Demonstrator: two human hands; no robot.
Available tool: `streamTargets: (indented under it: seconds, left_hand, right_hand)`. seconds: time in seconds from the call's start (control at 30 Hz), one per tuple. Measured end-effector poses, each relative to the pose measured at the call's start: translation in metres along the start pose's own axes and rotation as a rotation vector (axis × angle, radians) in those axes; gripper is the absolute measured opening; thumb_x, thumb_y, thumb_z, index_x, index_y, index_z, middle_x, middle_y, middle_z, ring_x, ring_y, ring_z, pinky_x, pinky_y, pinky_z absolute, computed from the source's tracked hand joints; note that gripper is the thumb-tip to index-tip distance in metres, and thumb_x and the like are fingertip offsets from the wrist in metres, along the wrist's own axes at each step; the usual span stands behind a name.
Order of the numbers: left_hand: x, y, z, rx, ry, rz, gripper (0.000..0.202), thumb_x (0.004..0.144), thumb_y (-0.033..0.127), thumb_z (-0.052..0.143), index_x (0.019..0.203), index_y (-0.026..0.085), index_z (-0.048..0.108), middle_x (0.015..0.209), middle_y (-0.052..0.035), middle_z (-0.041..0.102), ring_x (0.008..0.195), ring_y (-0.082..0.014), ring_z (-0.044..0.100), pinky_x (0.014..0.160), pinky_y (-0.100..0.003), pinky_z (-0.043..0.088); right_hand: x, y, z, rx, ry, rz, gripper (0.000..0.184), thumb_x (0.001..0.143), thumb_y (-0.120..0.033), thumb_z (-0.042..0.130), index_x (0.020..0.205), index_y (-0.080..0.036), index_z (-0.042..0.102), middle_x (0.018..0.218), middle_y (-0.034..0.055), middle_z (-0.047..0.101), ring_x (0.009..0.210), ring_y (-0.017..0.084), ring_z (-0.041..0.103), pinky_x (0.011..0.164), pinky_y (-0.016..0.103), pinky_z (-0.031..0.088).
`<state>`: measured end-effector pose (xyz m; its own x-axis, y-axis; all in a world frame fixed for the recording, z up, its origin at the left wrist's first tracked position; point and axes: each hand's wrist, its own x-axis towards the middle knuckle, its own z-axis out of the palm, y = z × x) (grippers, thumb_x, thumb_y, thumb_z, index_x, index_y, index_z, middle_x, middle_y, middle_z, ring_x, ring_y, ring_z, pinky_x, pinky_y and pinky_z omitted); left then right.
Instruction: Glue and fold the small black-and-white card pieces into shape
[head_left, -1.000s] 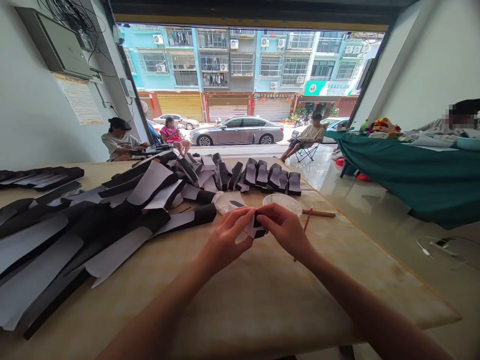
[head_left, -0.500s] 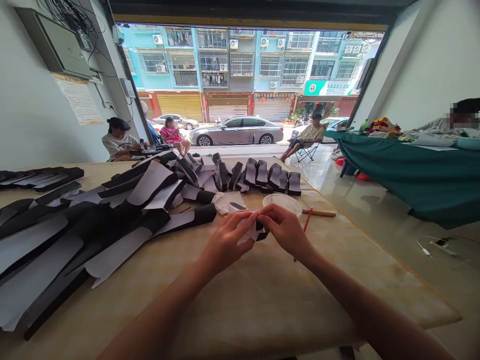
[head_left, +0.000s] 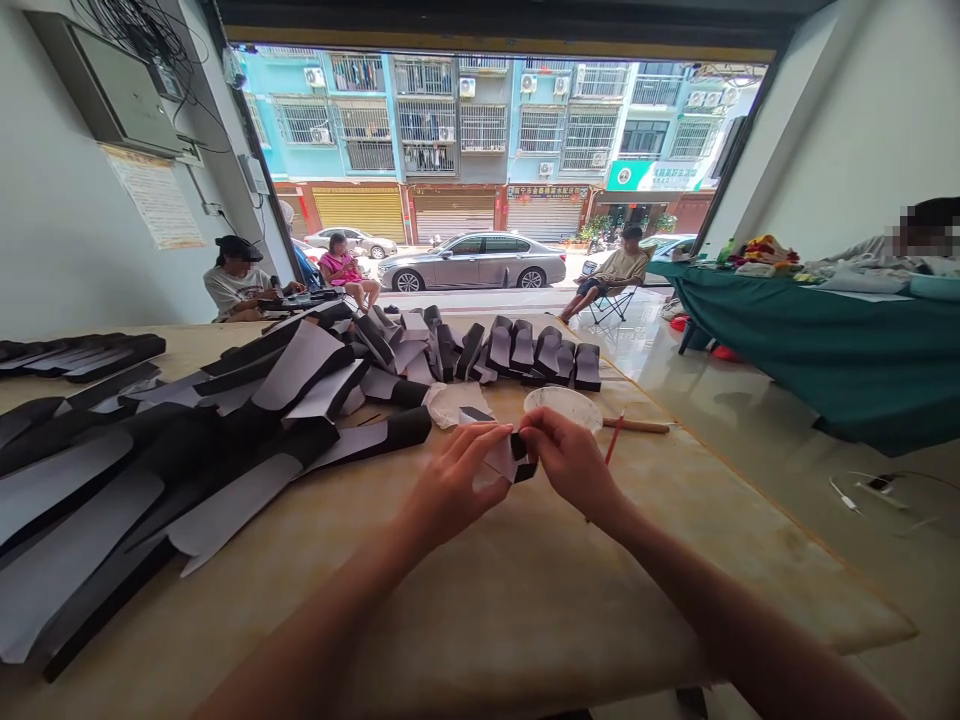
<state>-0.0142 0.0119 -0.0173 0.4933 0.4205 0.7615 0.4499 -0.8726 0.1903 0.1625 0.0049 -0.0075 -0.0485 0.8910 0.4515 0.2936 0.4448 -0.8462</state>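
Observation:
A small black block with white paper on it [head_left: 501, 458] is up off the table, between my two hands. My left hand [head_left: 454, 485] grips it from the left, thumb below and fingers over the top. At its right edge, my right hand [head_left: 571, 462] has thumb and forefinger pinched together by a black corner; the fingertips partly hide what they hold. Just beyond the hands lie a white scrap [head_left: 450, 402] and a round white dish [head_left: 562, 400]. A brown wooden handle [head_left: 637, 426] reaches out from the dish, and a thin red stick [head_left: 615, 440] lies beside my right hand.
Long black pieces with white facing [head_left: 240, 490] are heaped across the left of the table [head_left: 480, 620]. Several similar short blocks [head_left: 523, 345] line the far edge. A green-covered table [head_left: 810, 350] stands at right, with a person behind it. Other people sit near the doorway.
My right fingers have drawn slightly away from my left fingertips, so more of the block's black end shows. The left hand stays in nearly the same place, still gripping it.

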Motion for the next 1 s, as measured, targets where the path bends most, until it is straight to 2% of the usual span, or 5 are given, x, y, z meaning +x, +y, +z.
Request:
streamTargets:
  seconds: [0.17,0.43,0.7,0.83,1.0]
  left_hand:
    - [0.001,-0.001,-0.002,-0.080,0.058,-0.038,0.043,0.074,0.010,0.063,0.111,0.021,0.042,0.119,-0.0105,0.058,0.114,-0.0203,0.056,0.096,-0.039,0.050]
    - [0.003,-0.005,-0.006,0.129,0.083,0.037,0.031,0.077,0.014,0.061,0.104,0.020,0.047,0.118,-0.0112,0.056,0.110,-0.0221,0.058,0.092,-0.040,0.051]
    - [0.002,-0.005,-0.006,0.179,0.060,0.052,0.049,0.078,0.014,0.061,0.124,0.020,0.044,0.118,-0.0119,0.055,0.110,-0.0232,0.055,0.094,-0.040,0.050]
    - [0.003,-0.003,-0.008,0.167,0.066,0.026,0.056,0.078,0.014,0.061,0.130,0.020,0.041,0.120,-0.0118,0.054,0.112,-0.0223,0.054,0.097,-0.038,0.049]
    - [0.003,-0.003,-0.008,0.129,0.091,0.005,0.056,0.079,0.015,0.060,0.131,0.022,0.041,0.121,-0.0108,0.054,0.113,-0.0221,0.054,0.098,-0.038,0.049]
  right_hand:
    - [0.013,0.001,-0.021,-0.002,0.096,-0.021,0.027,0.089,-0.046,0.043,0.087,-0.021,0.053,0.069,0.0012,0.065,0.057,0.014,0.058,0.058,0.026,0.046]
    - [0.043,0.052,-0.110,-0.804,0.181,0.399,0.011,0.077,-0.022,0.059,0.069,-0.015,0.061,0.071,0.0128,0.067,0.078,0.028,0.064,0.068,0.036,0.044]
    - [0.044,0.088,-0.106,-0.652,0.046,0.585,0.020,0.090,-0.031,0.054,0.099,-0.015,0.061,0.096,0.0046,0.065,0.080,0.013,0.062,0.071,0.031,0.054]
    - [0.048,0.080,-0.120,-0.516,0.211,0.489,0.010,0.073,-0.019,0.066,0.066,-0.013,0.066,0.057,0.0043,0.063,0.063,0.019,0.065,0.057,0.029,0.050]
    - [0.053,0.064,-0.127,-0.190,0.439,0.240,0.023,0.080,-0.027,0.052,0.094,-0.014,0.064,0.076,0.0079,0.070,0.067,0.019,0.069,0.062,0.031,0.057]
